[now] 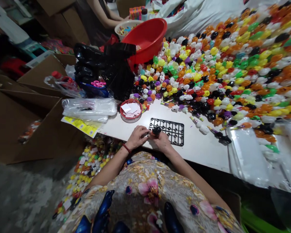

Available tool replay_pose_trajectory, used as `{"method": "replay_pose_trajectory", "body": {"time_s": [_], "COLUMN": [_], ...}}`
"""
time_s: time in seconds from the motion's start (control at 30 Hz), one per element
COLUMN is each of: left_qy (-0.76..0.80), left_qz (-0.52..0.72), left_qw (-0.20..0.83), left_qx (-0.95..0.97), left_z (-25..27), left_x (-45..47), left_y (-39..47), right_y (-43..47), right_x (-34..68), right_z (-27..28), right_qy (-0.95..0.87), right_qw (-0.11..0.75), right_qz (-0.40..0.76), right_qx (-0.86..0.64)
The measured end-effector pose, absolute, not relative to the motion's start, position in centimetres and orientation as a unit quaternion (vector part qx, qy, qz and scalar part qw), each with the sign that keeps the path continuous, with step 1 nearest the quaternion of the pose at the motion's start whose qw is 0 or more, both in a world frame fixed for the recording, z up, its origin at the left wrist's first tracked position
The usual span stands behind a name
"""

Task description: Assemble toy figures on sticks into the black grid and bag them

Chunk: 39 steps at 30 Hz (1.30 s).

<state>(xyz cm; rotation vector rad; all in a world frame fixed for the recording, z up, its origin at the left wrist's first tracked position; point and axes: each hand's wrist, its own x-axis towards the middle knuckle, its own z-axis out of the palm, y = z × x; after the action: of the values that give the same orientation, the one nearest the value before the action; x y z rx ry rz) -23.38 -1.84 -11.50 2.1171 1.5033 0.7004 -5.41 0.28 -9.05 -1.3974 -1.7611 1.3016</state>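
Observation:
Close to the white table's point(208, 149) front edge, my right hand point(163, 142) is closed around a small black-topped toy figure point(156, 130), which stands up out of the fist. Its lower part is hidden by the fingers. Beside it, my left hand point(137, 137) has its fingers pinched together, their tips almost meeting the right hand. What they hold, if anything, is too small to make out. A black plastic grid tray point(177, 131) lies flat on the table, just behind and partly under my right hand.
A red basket point(121, 114) of paper slips and clear plastic bags point(87, 108) lie left. A heap of colourful plastic toys point(208, 68) covers the right side, near a large red basin point(157, 30). Cardboard boxes point(38, 129) stand left. Another person's arm point(103, 14) shows behind.

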Motion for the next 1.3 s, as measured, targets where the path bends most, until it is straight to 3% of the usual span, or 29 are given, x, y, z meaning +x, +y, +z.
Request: {"method": "replay_pose_trajectory", "body": {"time_s": [0.43,0.8,1.1,1.2,1.3], "left_qy": [0.531,0.529,0.543,0.545,0.549], "left_qz": [0.291,0.295,0.289,0.298,0.304], "left_qw": [0.243,0.228,0.221,0.226,0.233], "left_qx": [0.758,0.763,0.757,0.751,0.743], "left_z": [-11.8,-11.6,-11.2,-11.1,-11.0], "left_x": [-23.5,-23.8,-23.6,-23.4,-23.3], "left_y": [-1.7,-1.9,-1.7,-1.8,-1.9], "right_y": [0.2,-0.6,0.3,1.9,4.5], "right_x": [-5.8,-6.5,-4.8,-1.1,3.2], "right_z": [-9.2,-7.5,-7.2,-6.2,-5.1], "right_qy": [-0.739,-0.810,-0.758,-0.687,-0.618], "right_qw": [0.221,0.124,0.170,0.208,0.175], "right_qz": [0.407,0.331,0.427,0.421,0.290], "right_qx": [-0.490,-0.468,-0.462,-0.554,-0.709]}}
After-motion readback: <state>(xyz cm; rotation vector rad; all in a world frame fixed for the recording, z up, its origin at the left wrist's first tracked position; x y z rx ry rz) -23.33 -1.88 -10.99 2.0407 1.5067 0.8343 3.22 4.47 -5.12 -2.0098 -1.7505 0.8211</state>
